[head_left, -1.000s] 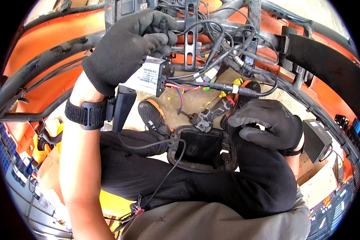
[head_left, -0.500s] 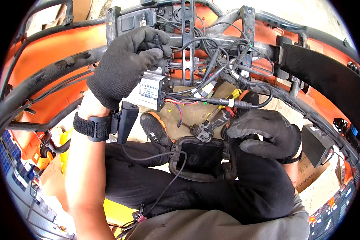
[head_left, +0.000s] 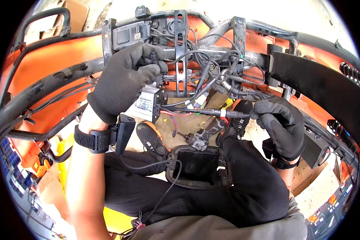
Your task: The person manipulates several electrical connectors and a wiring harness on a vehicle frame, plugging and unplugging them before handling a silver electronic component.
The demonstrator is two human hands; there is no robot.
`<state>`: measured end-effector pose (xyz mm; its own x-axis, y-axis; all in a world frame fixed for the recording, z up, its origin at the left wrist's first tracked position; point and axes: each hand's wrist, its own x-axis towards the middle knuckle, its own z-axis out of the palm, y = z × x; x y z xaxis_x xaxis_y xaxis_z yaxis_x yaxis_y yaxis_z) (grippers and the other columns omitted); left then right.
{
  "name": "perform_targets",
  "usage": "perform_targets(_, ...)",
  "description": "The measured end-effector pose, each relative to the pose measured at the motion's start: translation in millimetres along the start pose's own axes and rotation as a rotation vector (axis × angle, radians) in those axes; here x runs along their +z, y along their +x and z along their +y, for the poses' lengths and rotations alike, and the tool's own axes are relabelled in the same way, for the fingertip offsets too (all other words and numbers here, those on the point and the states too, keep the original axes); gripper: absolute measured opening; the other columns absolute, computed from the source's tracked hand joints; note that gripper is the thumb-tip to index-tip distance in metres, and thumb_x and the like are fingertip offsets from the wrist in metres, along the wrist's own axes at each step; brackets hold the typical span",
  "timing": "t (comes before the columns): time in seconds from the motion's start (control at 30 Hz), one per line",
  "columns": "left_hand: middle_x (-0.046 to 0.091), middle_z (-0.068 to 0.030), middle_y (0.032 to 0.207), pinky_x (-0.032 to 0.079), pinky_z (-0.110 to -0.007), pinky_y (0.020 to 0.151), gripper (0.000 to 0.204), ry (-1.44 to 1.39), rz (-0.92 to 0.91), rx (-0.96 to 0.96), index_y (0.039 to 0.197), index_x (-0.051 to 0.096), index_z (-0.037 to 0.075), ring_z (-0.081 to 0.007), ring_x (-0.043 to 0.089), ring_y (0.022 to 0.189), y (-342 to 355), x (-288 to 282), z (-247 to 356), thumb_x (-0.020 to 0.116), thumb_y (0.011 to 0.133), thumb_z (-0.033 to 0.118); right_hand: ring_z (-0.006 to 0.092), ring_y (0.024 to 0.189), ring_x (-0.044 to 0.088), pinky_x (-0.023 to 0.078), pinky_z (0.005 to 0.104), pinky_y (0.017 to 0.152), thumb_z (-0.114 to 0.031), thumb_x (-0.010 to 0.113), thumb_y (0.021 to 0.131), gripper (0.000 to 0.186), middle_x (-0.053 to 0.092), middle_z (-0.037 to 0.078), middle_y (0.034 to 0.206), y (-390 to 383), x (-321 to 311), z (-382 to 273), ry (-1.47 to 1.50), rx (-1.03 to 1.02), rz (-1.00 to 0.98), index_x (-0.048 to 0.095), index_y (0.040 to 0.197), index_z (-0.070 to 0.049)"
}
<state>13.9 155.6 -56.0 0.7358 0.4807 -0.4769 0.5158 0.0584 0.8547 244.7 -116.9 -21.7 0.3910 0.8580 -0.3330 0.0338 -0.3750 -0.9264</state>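
Observation:
My left hand [head_left: 122, 80], in a black knit glove, is closed around a short black cable connector [head_left: 154, 57] that stands up between thumb and fingers. Just below that hand sits a silver finned controller box [head_left: 147, 105] with a label and several wires at its right end. From there a joined black inline connector [head_left: 216, 113] with a white band runs to the right. My right hand [head_left: 282, 124], gloved too, is closed at the far end of this line, pinching the black cable by its fingertips. The fingers partly hide the cable there.
A black tube frame with orange panels spans the far side, with a perforated upright bracket [head_left: 181, 56] and a tangled wire bundle [head_left: 216, 68]. A cordless power tool [head_left: 202, 138] lies between my shoes, beyond a black open tray [head_left: 198, 166]. A cardboard box [head_left: 314, 184] stands at right.
My right hand has risen from above my knee to the cable right of the inline connector and closed on it. My left hand still grips its connector. The view has shifted slightly.

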Motion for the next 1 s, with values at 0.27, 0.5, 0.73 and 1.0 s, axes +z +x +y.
perform_targets(0.27,0.068,-0.0046,0.102,0.052,-0.027,0.084,0.029,-0.089,-0.092,-0.046,0.122,0.063,0.000,-0.0099,0.062,0.090,-3,4,2,0.060,0.094,0.008,0.0247,0.101,0.070,0.054,0.0372,0.089,-0.003,0.068,0.088,0.026,0.073,0.015,0.110,19,5,-15,-0.232,-0.172,-0.036,0.074,0.113,-0.001)
perform_targets(0.5,0.065,-0.0035,0.110,0.051,-0.031,0.090,0.058,0.043,-0.102,-0.012,0.147,0.051,0.002,-0.0113,0.060,0.096,-9,9,3,0.063,0.091,0.012,0.0310,0.113,0.066,0.050,0.0405,0.099,-0.006,0.070,0.088,0.036,0.069,0.019,0.122,44,13,-17,-0.504,-0.424,0.064,0.068,0.123,0.001)
perform_targets(0.73,0.062,-0.0083,0.121,0.049,-0.032,0.094,0.069,0.219,-0.176,0.062,0.157,0.042,0.005,-0.0135,0.057,0.102,-8,18,10,0.060,0.091,0.012,0.0399,0.131,0.057,0.045,0.0466,0.109,-0.008,0.074,0.089,0.056,0.058,0.025,0.140,49,17,-5,-0.654,-0.453,0.159,0.055,0.141,0.000)
perform_targets(1.0,0.059,-0.0040,0.104,0.049,-0.029,0.081,0.066,0.148,-0.120,0.031,0.153,0.048,0.007,-0.0118,0.054,0.088,-11,26,7,0.062,0.089,0.010,0.0304,0.138,0.054,0.041,0.0416,0.116,-0.002,0.062,0.095,0.055,0.056,0.022,0.147,60,19,3,-0.614,-0.363,0.106,0.047,0.148,0.006)
